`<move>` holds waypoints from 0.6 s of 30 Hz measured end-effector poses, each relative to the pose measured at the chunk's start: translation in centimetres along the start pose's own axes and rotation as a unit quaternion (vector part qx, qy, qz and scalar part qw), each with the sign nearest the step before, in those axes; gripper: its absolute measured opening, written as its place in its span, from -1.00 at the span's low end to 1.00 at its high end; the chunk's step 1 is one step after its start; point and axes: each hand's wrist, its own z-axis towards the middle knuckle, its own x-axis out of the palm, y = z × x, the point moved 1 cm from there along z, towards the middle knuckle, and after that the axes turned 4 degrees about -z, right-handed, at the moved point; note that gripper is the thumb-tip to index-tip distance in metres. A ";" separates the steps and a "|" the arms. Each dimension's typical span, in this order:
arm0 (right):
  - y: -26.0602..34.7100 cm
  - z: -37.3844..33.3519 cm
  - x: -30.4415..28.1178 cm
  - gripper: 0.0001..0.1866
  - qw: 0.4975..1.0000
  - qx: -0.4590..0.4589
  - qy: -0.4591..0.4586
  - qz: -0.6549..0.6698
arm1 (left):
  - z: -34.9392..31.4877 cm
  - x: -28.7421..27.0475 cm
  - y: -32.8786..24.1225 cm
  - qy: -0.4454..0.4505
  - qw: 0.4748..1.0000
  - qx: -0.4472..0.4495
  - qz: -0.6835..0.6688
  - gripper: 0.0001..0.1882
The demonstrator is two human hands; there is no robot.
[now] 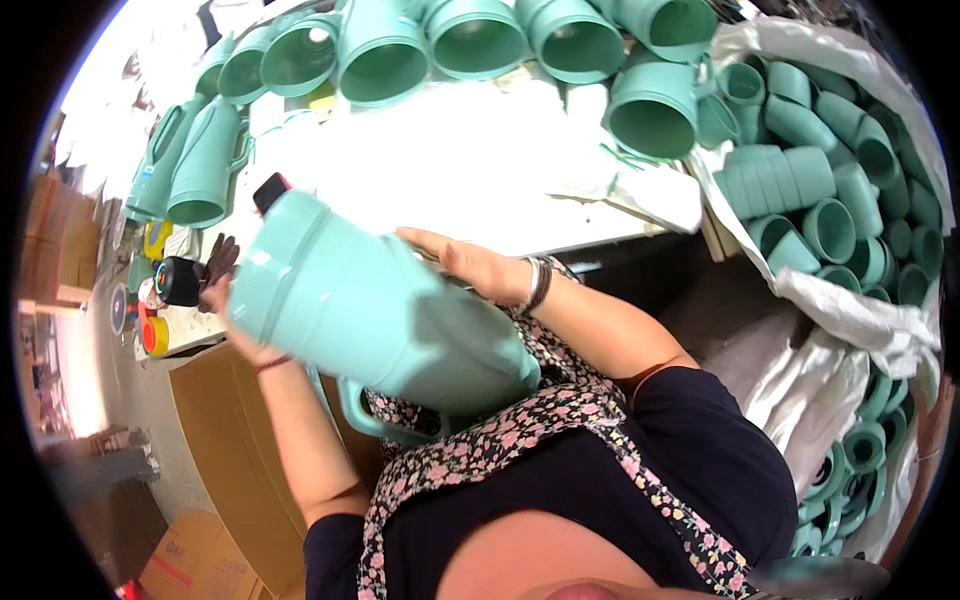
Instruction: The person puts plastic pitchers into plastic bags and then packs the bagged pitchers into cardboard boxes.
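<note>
A large pale-green plastic jug (370,305) with a loop handle lies tilted across the front of my body, its wide end up to the left. My left hand (222,300) grips it at the wide end, and the jug hides most of that hand's fingers. Beside the jug's upper side is my right hand (475,268), fingers stretched out flat; whether its palm touches the jug I cannot tell. The handle (385,418) points down toward my floral apron (500,430). The narrow end is slightly blurred.
Several similar jugs (385,70) stand along the far edge of the white table (400,165). At right, a white sack (835,310) holds many green plastic parts; more green rings (865,450) lie below. Left are a dark glove (220,260), a black round object (178,281) and cardboard (235,440).
</note>
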 end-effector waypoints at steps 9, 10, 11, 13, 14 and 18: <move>-9.3 9.0 -4.1 -0.64 0.937 0.225 -0.258 -0.073 | -2.1 3.5 2.5 0.036 0.980 0.060 0.186 -0.71; -10.3 9.1 -5.8 -0.58 0.944 0.172 -0.273 -0.071 | -2.1 5.3 5.9 0.058 0.968 0.102 0.221 -0.78; -11.4 8.7 -7.3 -0.57 0.933 0.204 -0.281 -0.100 | -1.8 7.0 8.3 0.036 0.944 0.123 0.305 -0.72; -11.0 8.2 -10.0 -0.56 0.913 0.178 -0.279 0.237 | -0.1 7.9 10.0 0.104 0.944 0.040 0.310 -0.74; -8.8 8.3 -11.5 -0.55 0.792 0.087 -0.226 0.560 | 1.4 8.2 10.3 0.138 0.941 0.007 0.308 -0.75; 9.3 7.1 -9.7 -0.81 0.858 -0.036 -0.193 0.474 | 6.5 13.4 7.4 0.372 0.727 -0.099 0.569 -0.78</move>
